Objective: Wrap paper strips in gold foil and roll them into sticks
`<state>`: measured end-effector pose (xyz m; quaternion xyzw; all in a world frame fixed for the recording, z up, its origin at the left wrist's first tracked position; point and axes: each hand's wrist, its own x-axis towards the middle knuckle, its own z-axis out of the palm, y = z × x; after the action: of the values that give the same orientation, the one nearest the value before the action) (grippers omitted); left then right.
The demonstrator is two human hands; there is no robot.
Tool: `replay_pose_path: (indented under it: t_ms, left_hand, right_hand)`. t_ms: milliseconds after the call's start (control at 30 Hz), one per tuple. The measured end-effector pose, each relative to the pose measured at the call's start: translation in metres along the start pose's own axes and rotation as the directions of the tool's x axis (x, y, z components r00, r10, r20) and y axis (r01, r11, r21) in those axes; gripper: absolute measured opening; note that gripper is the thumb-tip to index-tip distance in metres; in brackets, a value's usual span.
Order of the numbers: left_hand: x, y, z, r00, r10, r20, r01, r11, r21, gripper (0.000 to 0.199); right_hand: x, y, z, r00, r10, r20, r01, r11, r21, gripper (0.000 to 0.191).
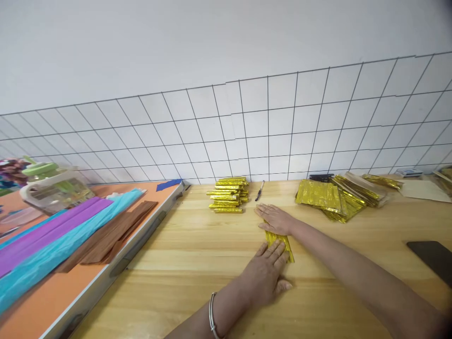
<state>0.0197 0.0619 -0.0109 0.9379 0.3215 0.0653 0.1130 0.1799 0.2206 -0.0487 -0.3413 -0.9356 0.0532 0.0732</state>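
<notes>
A small gold foil sheet [282, 242] lies on the wooden table under both hands. My left hand [266, 273], with a bangle on its wrist, rests flat on the sheet's near end, fingers stretched out. My right hand [276, 219] lies flat across the far end, palm down, fingers extended. Parts of the sheet are covered by the hands. Beyond them, to the left, narrow gold strips [229, 195] are stacked in a pile. A pen [260, 190] lies just right of that pile. Farther right is a heap of wider gold foil pieces [319, 195].
An orange board [88, 278] with a raised edge fills the left side, bearing purple, blue and brown paper strips [102, 240] and a green-lidded container [58, 188]. A dark flat object [431, 258] lies at right. A gridded white wall [254, 127] stands behind.
</notes>
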Motion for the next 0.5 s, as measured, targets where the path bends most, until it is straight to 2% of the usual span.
replay_pose_path:
  t_ms: [267,500]
  left_hand:
    - [-0.002,0.009,-0.012,0.998,-0.021,0.060,0.021,1.000,0.005,0.075]
    - [0.001,0.009,-0.010,0.999,-0.021,0.036,0.020,0.999,0.034,0.076]
  right_hand:
    - [0.021,0.017,-0.002,1.000,0.011,-0.006,-0.011,0.999,-0.035,0.063]
    - [0.026,0.017,-0.006,0.998,0.041,-0.051,-0.045,0.995,-0.089,0.065]
